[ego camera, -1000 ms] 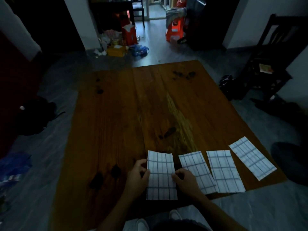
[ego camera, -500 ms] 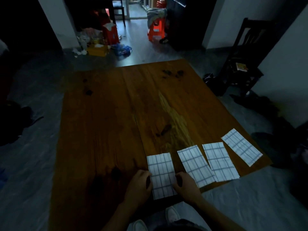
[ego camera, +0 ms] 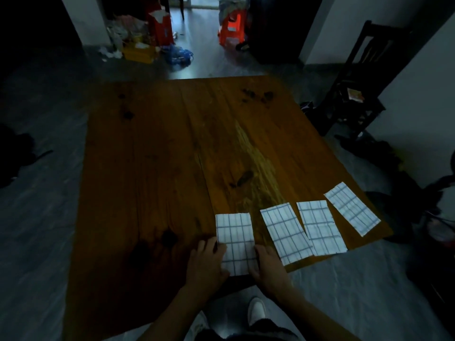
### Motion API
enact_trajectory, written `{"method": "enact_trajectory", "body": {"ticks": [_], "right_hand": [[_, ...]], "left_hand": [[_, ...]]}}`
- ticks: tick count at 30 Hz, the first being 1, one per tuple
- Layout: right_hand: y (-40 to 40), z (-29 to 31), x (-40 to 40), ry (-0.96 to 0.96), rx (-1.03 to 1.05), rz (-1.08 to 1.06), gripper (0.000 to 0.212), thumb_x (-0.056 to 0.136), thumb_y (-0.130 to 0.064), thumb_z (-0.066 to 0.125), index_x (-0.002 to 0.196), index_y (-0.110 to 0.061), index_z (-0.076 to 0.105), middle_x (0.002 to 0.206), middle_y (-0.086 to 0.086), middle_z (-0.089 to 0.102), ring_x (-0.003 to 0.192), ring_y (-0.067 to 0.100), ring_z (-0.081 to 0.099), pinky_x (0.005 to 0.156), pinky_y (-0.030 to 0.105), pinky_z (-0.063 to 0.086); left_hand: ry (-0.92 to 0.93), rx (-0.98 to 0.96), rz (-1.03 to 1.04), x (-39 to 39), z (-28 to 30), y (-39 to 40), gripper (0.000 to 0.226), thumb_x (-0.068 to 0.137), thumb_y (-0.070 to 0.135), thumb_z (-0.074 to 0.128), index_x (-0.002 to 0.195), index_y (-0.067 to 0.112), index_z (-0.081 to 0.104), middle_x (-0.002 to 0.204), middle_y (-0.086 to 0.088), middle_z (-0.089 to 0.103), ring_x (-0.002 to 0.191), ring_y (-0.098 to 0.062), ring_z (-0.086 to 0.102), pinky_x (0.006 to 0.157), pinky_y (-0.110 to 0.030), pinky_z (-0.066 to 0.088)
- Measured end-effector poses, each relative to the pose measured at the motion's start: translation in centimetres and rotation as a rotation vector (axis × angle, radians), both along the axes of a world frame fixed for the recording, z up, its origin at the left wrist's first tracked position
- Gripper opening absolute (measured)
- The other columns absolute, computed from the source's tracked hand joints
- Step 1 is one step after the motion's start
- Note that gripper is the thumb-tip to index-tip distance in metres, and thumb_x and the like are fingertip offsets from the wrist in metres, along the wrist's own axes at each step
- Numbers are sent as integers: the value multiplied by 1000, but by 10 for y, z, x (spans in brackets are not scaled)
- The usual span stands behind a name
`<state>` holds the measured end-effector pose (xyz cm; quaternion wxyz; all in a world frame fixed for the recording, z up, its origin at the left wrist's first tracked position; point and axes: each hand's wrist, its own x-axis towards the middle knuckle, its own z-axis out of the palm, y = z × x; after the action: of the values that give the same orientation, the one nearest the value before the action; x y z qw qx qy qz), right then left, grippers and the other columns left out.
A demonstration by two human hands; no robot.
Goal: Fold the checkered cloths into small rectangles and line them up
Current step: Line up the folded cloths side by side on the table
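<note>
Several white checkered cloths folded into small rectangles lie in a row near the front right edge of the wooden table (ego camera: 152, 168). The leftmost folded cloth (ego camera: 235, 232) sits between my hands. My left hand (ego camera: 208, 263) pinches its near left edge with the thumb on top. My right hand (ego camera: 268, 265) pinches its near right edge. To the right lie a second cloth (ego camera: 284, 233), a third cloth (ego camera: 320, 228) touching it, and a fourth cloth (ego camera: 352, 207), set apart and angled.
A dark chair (ego camera: 354, 89) stands right of the table. Dark bags and clutter lie on the floor at the right. Behind the table are an orange stool (ego camera: 232, 25), boxes and blue bags. My shoes show below the table's front edge.
Both hands have slid from the middle of the leftmost cloth's sides down to its near end. The cloth now lies straighter. The other three cloths have not moved.
</note>
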<state>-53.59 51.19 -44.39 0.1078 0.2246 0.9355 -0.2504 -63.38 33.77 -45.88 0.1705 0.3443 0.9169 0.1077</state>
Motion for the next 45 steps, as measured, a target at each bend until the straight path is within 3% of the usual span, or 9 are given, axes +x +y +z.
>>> {"method": "enact_trajectory", "body": {"ticks": [6,13,18,27,29,32,34,41,45], "right_hand": [[4,-6,3,37,-17,98,62,90,-25,60,146,-21,33,137,-1,41,120,13,44,102,24,39],[8,-9,-13,52,-29,213,64,87,-19,63,144,-18,37,139,1,39,123,15,44,102,26,42],[11,-11,-16,52,-39,247,57,87,-17,64,140,-19,42,138,-1,37,122,12,43,101,21,41],[14,-15,-13,36,-86,237,42,86,-18,67,126,-19,54,128,-2,42,114,11,47,96,16,39],[12,-16,-13,38,-93,226,40,85,-16,67,124,-19,56,126,-2,44,113,12,49,95,16,40],[13,-18,-11,39,-92,215,38,85,-14,66,122,-19,58,124,-3,44,112,12,50,93,15,39],[15,-19,-10,45,-93,217,36,86,-13,65,121,-19,58,123,-3,44,110,10,47,91,12,35],[18,-18,-8,55,-111,184,37,87,-13,64,123,-19,58,123,-5,42,113,10,46,93,12,34],[19,-10,-6,130,-112,133,30,87,-22,67,117,-20,65,115,-8,44,102,5,46,86,7,34]], "left_hand": [[-9,-119,14,8,9,4,61,87,44,56,142,25,34,153,-2,26,130,-27,31,98,-42,35],[9,-141,85,17,10,-4,60,88,42,55,141,25,36,152,-4,29,128,-27,34,96,-40,37],[5,-127,122,25,8,-5,54,86,35,56,138,27,41,151,-5,33,125,-28,38,92,-40,39],[4,-122,139,28,7,-4,51,90,34,50,139,27,39,153,-2,28,130,-26,32,97,-40,35],[-6,-108,141,31,4,-6,51,86,32,55,136,27,44,149,-2,37,125,-26,39,93,-42,38],[-45,-123,122,33,1,-10,54,61,32,74,114,28,62,125,-1,59,100,-23,55,70,-39,48],[-35,-123,112,35,0,-11,57,49,35,80,104,30,65,114,2,63,90,-21,58,62,-36,49],[1,-32,112,34,2,-10,46,56,31,76,99,29,63,106,5,62,87,-20,58,61,-36,50],[5,23,111,28,2,-8,41,61,34,73,100,27,63,105,4,62,88,-20,57,63,-35,51]]}}
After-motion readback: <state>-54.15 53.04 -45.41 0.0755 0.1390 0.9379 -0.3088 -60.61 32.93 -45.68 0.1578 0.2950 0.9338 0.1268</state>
